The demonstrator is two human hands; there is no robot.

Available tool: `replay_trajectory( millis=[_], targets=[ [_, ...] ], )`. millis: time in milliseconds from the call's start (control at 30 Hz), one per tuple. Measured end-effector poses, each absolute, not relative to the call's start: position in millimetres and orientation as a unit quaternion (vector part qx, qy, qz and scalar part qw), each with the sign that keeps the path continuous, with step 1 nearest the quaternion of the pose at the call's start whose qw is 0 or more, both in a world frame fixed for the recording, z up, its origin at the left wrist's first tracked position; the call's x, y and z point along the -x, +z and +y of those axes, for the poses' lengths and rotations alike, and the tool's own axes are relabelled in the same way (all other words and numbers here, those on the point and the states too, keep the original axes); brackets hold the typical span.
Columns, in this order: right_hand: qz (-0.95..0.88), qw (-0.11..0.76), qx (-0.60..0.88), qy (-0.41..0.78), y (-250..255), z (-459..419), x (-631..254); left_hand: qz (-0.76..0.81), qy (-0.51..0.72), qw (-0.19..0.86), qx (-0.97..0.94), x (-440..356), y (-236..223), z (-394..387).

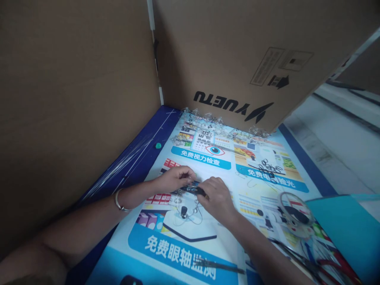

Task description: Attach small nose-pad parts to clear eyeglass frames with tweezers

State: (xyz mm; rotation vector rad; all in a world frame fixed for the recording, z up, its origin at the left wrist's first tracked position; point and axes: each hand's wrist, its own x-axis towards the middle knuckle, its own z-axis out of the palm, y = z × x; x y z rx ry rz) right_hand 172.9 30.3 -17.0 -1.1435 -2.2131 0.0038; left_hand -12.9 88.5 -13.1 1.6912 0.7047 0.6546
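Observation:
My right hand (218, 200) is closed around dark pliers (191, 189), whose jaws point left toward my other hand. My left hand (177, 179) is pinched at the tips, just beyond the jaws, on a thin wire piece that is mostly hidden by the fingers. Below both hands a thin wire loop with clear beads (196, 210) hangs or lies over the printed sheet; I cannot tell which. A small dark piece (184, 211) shows beside that loop.
Clear beaded wire pieces (208, 120) line the back by a cardboard wall (225, 51). Black wire loops (268, 168) lie right of centre. A wire bundle (219, 266) is in front. At right are a clear round reel (297, 209) and a red-handled tool (329, 267). Long wires (127, 156) lie left.

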Motion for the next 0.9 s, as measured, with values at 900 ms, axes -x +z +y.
replay_trajectory(
  millis=[900],
  targets=[
    [-0.841,0.292,0.454,0.042,-17.4,33.4,-173.6,0.301,0.269,0.474,-0.783,12.4,-9.5,87.0]
  ],
)
